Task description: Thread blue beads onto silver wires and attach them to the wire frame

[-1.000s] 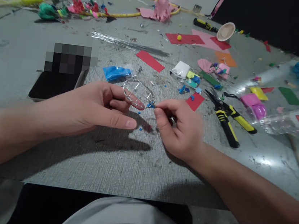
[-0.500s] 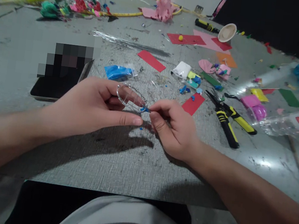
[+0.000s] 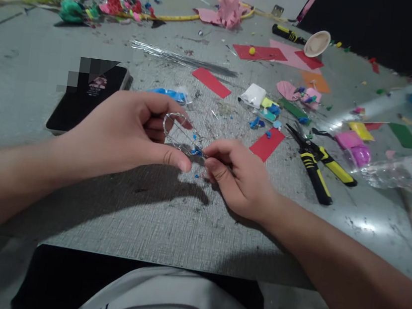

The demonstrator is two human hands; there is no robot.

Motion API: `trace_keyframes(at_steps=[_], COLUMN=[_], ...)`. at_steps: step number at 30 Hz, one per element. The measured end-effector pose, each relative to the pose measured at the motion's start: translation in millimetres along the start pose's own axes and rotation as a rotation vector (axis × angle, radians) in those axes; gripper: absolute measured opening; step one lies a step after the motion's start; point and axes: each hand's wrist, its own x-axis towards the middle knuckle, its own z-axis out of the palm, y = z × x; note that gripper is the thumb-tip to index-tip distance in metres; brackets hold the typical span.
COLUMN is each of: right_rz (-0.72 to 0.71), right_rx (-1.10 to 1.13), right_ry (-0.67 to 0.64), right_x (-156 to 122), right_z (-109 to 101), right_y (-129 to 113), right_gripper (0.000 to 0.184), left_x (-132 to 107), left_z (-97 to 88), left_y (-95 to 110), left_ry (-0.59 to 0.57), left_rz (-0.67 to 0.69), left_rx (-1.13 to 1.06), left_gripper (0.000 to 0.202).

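Observation:
My right hand [image 3: 242, 181] pinches one end of a silvery twisted wire loop [image 3: 165, 127] between thumb and forefinger. Beside those fingertips, a small lump of blue clay [image 3: 196, 151] clings to the wire. My left hand [image 3: 126, 132] reaches around the loop from the left, its thumb and forefinger spread apart. Whether the wire touches the left fingers I cannot tell. Partly behind the left hand lies a packet of blue clay [image 3: 170, 94].
A black phone [image 3: 84, 102] lies at the left. Yellow-and-black pliers [image 3: 314, 160] rest on the right beside a clear plastic bottle [image 3: 405, 166]. Behind the hands are a bundle of thin wires [image 3: 183, 60], a red paper strip [image 3: 212, 82] and a white packet [image 3: 253, 94].
My left forefinger has lifted away from the thumb, widening the gap between them. The wire loop has tilted a little, still in my right hand's pinch. The view has shifted slightly.

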Motion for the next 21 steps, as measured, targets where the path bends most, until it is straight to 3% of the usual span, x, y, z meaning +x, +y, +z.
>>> trace_keyframes(at_steps=[5,9,12,16,21], right_rz=[-0.012,-0.1,-0.152,-0.215,-0.297], right_rx=[-0.013,-0.122,-0.221,-0.309,-0.345], right_ry=[-0.006,0.019,0.038,-0.061,-0.108], right_x=[-0.2,-0.6,-1.0,1.2,3.6], right_z=[0.8,1.3,1.5,-0.8,-2.9], right_y=[2.0,4.4,6.1,5.6,2.6], right_gripper=[0.017,0.017,0.022,0.031,0.031], left_x=[-3.4,-4.8,-2.8,0.0,-0.4], left_z=[0.9,1.3,2.3,5.7,8.1], left_y=[4.6,3.1,-3.3,-11.0,-10.5], left_ry=[0.054,0.067,0.08,0.122,0.106], left_rz=[0.029,0.073,0.166,0.32,0.365], left_rx=[-0.022,0.012,0.049,0.04,0.056], left_gripper=[0.058,0.055,0.053,0.054,0.051])
